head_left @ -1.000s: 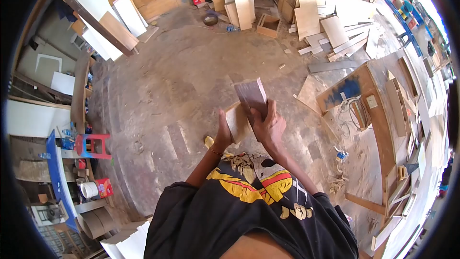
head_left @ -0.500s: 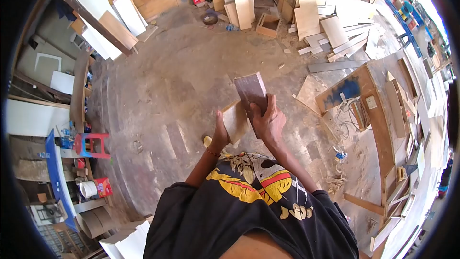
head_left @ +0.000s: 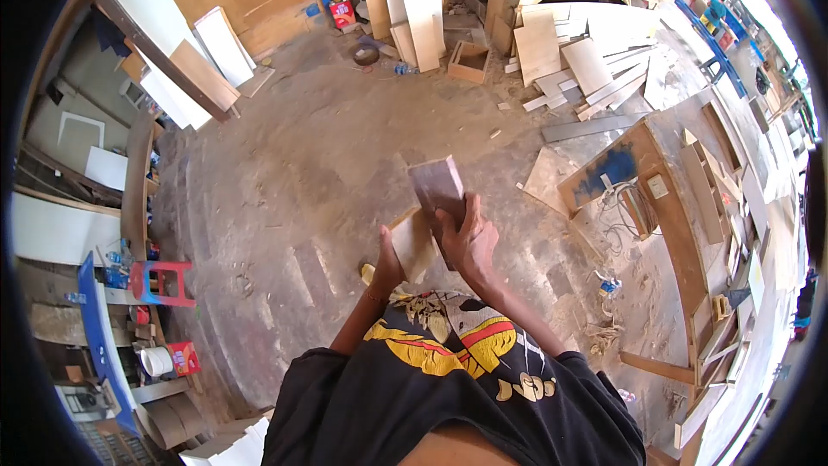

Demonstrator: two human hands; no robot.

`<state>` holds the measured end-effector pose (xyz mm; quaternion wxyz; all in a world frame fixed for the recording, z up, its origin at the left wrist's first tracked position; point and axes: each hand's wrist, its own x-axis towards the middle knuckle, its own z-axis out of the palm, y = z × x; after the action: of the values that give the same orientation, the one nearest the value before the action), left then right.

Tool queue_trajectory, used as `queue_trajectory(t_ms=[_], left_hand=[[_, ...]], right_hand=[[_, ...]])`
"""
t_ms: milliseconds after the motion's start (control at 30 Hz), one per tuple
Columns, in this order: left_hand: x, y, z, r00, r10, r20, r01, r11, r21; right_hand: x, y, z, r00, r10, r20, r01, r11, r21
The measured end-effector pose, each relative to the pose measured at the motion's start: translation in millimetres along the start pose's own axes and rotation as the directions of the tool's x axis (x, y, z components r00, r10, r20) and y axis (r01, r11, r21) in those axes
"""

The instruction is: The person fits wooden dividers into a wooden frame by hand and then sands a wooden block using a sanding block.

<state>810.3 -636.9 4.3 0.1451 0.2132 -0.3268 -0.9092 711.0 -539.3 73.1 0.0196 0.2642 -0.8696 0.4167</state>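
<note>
A dark brown rectangular block [head_left: 437, 183] stands tilted in front of my body, and my right hand [head_left: 469, 242] is closed round its lower right side. To its left is a lighter, tan block [head_left: 414, 246], held by my left hand [head_left: 389, 261] with the thumb up along its left edge. The brown block overlaps the right side of the light one; whether their faces touch is hard to tell. Most of my left fingers are hidden behind the light block.
Boards and offcuts [head_left: 586, 69] are piled at the upper right, near an open wooden box [head_left: 468, 62]. A wooden cabinet [head_left: 681, 233] with coiled cable is on the right. On the left are a red stool [head_left: 162, 283] and a white bucket [head_left: 156, 362].
The view has shifted, so the surroundings sit slightly lower and further left. Both hands and their blocks appear a little lower and further left, with the grips unchanged.
</note>
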Motion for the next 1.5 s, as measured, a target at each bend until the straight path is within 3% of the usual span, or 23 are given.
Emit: queue_trajectory(t_ms=[100, 133, 267, 333, 367, 433, 567, 600, 700, 767, 833, 900, 1000, 1067, 1200, 1267, 1367, 1500], left_hand=[[5.9, 13.8, -0.8, 0.995, 0.035, 0.090, -0.022, 0.990, -0.138], [5.3, 14.8, 0.2, 0.996, 0.042, 0.083, -0.034, 0.995, -0.094], [5.4, -3.9, -8.3, 0.991, 0.022, 0.134, -0.010, 0.996, -0.093], [4.1, -26.5, -26.2, 0.997, 0.028, 0.077, -0.043, 0.977, 0.209], [5.3, -28.4, -29.0, 0.996, 0.028, 0.081, -0.044, 0.976, 0.212], [-1.3, -19.7, -13.3, 0.999, 0.051, 0.014, -0.053, 0.983, 0.174], [5.0, 21.4, -8.4, 0.985, 0.119, 0.122, -0.113, 0.992, -0.058], [7.6, 23.6, -8.7, 0.992, 0.124, 0.037, -0.121, 0.989, -0.086], [3.8, 21.8, -5.4, 0.998, 0.070, 0.011, -0.070, 0.998, 0.010], [0.2, 4.4, 2.8, 0.993, 0.112, 0.025, -0.112, 0.994, 0.008], [-4.6, -4.0, -1.7, 0.999, 0.014, 0.051, -0.016, 0.999, 0.043], [-10.5, -6.8, -1.1, 0.999, 0.020, 0.048, -0.025, 0.993, 0.116], [-13.3, 6.4, 8.0, 0.998, 0.019, -0.060, -0.013, 0.995, 0.101], [-12.1, 20.5, 3.6, 0.994, 0.083, 0.072, -0.075, 0.991, -0.109], [-7.5, 7.2, -6.4, 0.997, 0.055, 0.051, -0.051, 0.995, -0.089], [-1.3, -9.0, -20.0, 0.998, 0.025, 0.053, -0.029, 0.997, 0.066], [-2.3, -13.6, -29.1, 0.999, 0.038, 0.001, -0.038, 0.992, 0.120], [-3.6, 8.8, -11.0, 0.998, 0.058, 0.006, -0.057, 0.997, -0.047]], right_hand=[[-18.6, 6.1, 1.8, 0.994, 0.044, 0.101, -0.046, 0.999, 0.016], [-18.1, 6.4, 0.4, 0.991, 0.052, 0.122, -0.053, 0.999, 0.003], [-0.9, 5.6, 3.3, 0.999, 0.020, 0.032, -0.021, 1.000, 0.009], [8.4, 3.0, 1.8, 1.000, -0.005, 0.004, 0.005, 1.000, -0.022], [7.1, 3.0, 2.6, 1.000, -0.005, -0.002, 0.005, 1.000, -0.021], [0.2, 6.2, 5.2, 1.000, 0.031, 0.004, -0.031, 0.999, -0.021], [-13.3, 13.8, 2.2, 0.998, 0.054, 0.020, -0.054, 0.999, -0.003], [-13.9, 11.3, -3.0, 0.998, 0.062, 0.008, -0.062, 0.997, 0.037], [-18.1, 5.2, -6.0, 0.997, 0.070, 0.034, -0.071, 0.997, 0.005], [-21.6, 5.0, -1.2, 0.998, 0.038, 0.057, -0.040, 0.999, 0.036], [-8.9, 6.3, 1.8, 0.993, 0.083, 0.079, -0.080, 0.996, -0.033], [1.1, 3.3, 2.0, 1.000, 0.010, 0.003, -0.010, 0.999, 0.033], [-9.4, 7.3, 10.7, 0.999, 0.002, 0.050, -0.002, 1.000, 0.012], [-24.3, 10.0, 11.6, 0.990, -0.005, 0.142, 0.002, 1.000, 0.024], [-15.0, 9.2, 12.5, 0.997, -0.026, 0.075, 0.024, 0.999, 0.032], [-5.6, 7.9, 10.8, 0.997, -0.012, 0.070, 0.011, 1.000, 0.018], [-8.3, 9.3, 11.8, 0.995, 0.026, 0.095, -0.026, 1.000, 0.003], [-28.8, 8.4, 9.4, 0.981, 0.053, 0.184, -0.066, 0.996, 0.063]])
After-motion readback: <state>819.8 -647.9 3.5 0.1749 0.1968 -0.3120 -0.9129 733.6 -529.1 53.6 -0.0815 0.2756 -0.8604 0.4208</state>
